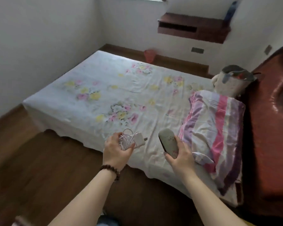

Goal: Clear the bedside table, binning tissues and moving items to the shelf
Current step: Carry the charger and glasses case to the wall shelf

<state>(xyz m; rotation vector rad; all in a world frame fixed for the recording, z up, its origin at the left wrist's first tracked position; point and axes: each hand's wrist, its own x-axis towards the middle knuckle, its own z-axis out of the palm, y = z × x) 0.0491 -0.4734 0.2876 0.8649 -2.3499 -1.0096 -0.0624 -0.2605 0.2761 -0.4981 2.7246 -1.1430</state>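
My left hand (117,151) grips a white charger (140,140) with its coiled white cable bunched in the palm. My right hand (180,154) holds a pale grey oval case (167,141) with a dark edge, tilted up to the left. Both hands hover over the near edge of the bed (104,95). A dark wooden wall shelf (193,28) hangs on the far wall beyond the bed, with a blue bottle (229,11) standing at its right end. A small pink bin (149,55) stands on the floor by the far wall. The bedside table is out of view.
The bed has a floral sheet, a striped pink and purple pillow (214,128) and a white bag (230,82) near the dark red headboard (271,119). Brown wooden floor (31,152) runs along the bed's left side and its foot.
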